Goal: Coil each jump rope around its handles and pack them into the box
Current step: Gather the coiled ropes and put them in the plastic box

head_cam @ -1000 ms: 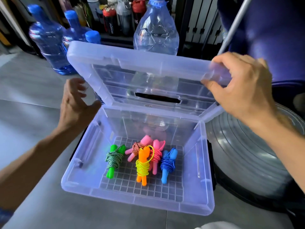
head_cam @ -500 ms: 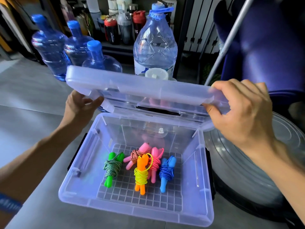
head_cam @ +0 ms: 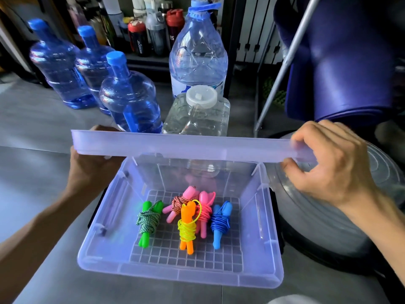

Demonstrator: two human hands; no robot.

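Translucent plastic lid (head_cam: 192, 148), upright a second ago, now swung nearly level over the clear plastic box (head_cam: 179, 275), left hand (head_cam: 87, 172) and right hand (head_cam: 328, 163) each gripping an end; five coiled ropes (head_cam: 186, 218) inside, so packing appears complete.

Grey tiled floor (head_cam: 32, 172), three blue jugs (head_cam: 129, 95) and a clear bottle (head_cam: 198, 53) standing before a dark shelf (head_cam: 144, 60) of flasks, a metal pole (head_cam: 282, 66) leaning right, daylight glinting off plastic
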